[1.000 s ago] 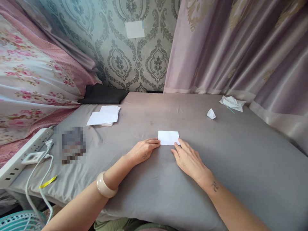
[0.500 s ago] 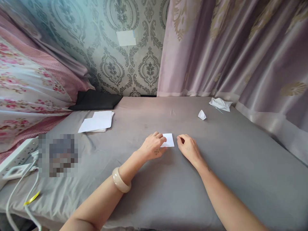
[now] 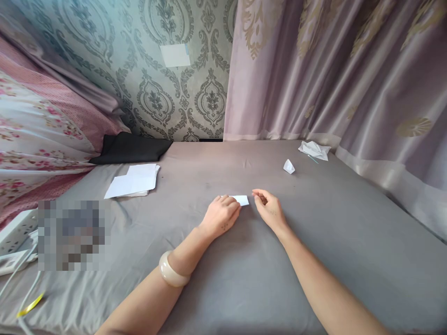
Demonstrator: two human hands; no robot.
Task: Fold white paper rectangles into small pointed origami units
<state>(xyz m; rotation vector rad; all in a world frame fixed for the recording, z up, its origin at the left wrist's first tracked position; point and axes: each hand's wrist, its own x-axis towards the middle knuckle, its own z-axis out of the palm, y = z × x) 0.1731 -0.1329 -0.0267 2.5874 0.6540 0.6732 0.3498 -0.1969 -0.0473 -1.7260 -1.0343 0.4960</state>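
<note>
A small folded piece of white paper [image 3: 241, 200] is in front of me, its left part hidden under my left hand. My left hand [image 3: 222, 215] is closed on this paper, fingers curled over its near side; the fingertips are out of sight. Just right of the paper, my right hand [image 3: 269, 208] is half curled, with thumb and forefinger a little apart and nothing visible between them. Farther off on the grey cloth stands a small folded white paper shape [image 3: 288, 166].
White paper sheets [image 3: 134, 180] lie at the left, near a black cloth [image 3: 132, 148]. Crumpled white paper [image 3: 314, 150] is at the back right. A power strip [image 3: 17, 230] with cables and a yellow strip [image 3: 30, 305] are on the left. Curtains [image 3: 265, 93] hang behind.
My left hand has moved over the paper and closed on it, and less of the paper shows. My right hand has come off its right edge. The view has shifted right.
</note>
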